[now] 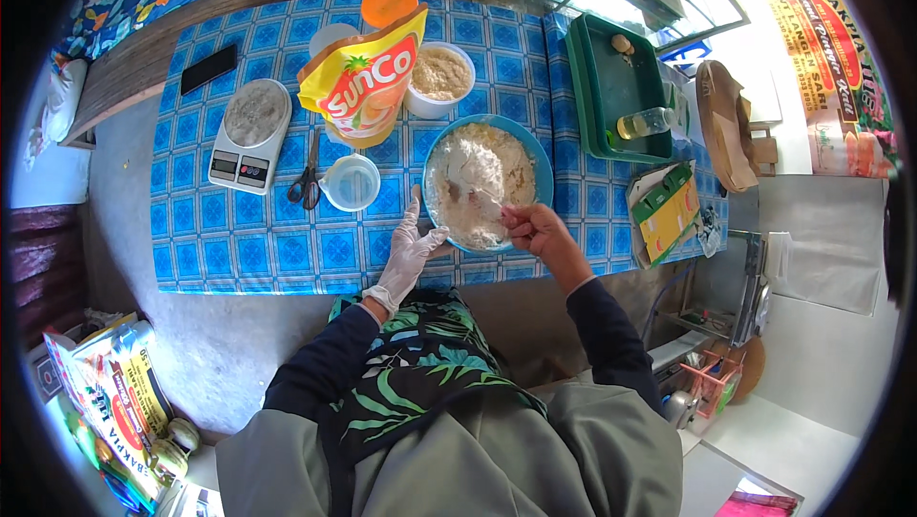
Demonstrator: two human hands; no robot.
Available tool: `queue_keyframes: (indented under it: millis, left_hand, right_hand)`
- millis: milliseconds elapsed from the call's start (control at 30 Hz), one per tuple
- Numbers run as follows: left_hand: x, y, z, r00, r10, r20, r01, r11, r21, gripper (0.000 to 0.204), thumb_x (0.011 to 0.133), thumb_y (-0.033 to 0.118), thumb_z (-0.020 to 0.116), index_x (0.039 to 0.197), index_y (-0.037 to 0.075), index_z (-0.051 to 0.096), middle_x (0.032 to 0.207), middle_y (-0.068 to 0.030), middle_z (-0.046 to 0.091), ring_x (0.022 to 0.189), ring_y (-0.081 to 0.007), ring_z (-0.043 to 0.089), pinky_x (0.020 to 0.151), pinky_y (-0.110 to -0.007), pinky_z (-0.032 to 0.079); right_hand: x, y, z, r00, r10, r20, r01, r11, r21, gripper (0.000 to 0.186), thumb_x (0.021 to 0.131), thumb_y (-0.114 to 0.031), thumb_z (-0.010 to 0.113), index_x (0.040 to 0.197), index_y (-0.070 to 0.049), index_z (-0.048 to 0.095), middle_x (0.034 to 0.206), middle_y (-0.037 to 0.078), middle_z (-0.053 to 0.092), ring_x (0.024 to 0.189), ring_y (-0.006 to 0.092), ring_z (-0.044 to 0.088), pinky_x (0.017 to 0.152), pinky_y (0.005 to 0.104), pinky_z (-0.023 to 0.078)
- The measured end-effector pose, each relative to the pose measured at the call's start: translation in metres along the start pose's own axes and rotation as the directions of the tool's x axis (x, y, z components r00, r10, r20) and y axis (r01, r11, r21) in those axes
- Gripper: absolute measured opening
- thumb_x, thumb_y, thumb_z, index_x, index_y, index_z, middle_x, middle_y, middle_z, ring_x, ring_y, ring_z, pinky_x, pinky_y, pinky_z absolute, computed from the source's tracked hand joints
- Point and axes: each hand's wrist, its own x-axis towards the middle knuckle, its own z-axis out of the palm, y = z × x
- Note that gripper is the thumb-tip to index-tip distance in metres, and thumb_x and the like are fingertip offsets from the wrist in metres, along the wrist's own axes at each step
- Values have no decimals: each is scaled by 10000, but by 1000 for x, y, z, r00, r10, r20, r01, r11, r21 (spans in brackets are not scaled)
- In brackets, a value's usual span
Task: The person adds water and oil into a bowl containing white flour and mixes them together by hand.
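Mixing stage, judged early. Blue bowl (pixel 541 156) on the tablecloth (pixel 248 250) holds dry, crumbly flour (pixel 482 183). Gloved left hand (pixel 409 248) lies flat, fingers spread, against the rim; bare right hand (pixel 535 228) pinches a spoon (pixel 475 190) in the flour. Kneading appears undone.

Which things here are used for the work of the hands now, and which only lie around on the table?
In use:
- blue bowl of flour
- spoon, held by the bare right hand
- gloved left hand, on the bowl's rim

Lying about:
- kitchen scale
- scissors
- measuring cup
- yellow pouch
- white tub
- green tray
- black phone
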Motion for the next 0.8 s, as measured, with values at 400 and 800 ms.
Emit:
queue_keyframes:
  millis: [400, 800]
  left_hand:
    - [-5, 19, 15, 990, -124, -60, 123, 992, -14, 915, 902, -38, 641, 1588, 174, 73, 1386, -117, 511, 1088, -202, 630, 877, -353, 602]
    - [10, 15, 10, 989, -27, -148, 51, 985, 164, 843, 911, -27, 577, 1585, 127, 95, 1479, -89, 419, 1035, -168, 627, 741, -287, 620]
  right_hand:
    - [-1, 2, 19, 311, -680, 664, 40, -689, -724, 142, 817, -87, 609, 945, -47, 657, 762, 159, 665, 710, 367, 658, 607, 453, 497]
    - [-90, -17, 27, 450, -576, 682, 6, -762, -647, 135, 775, -29, 591, 906, -54, 606, 795, 131, 629, 791, 332, 665, 646, 452, 501]
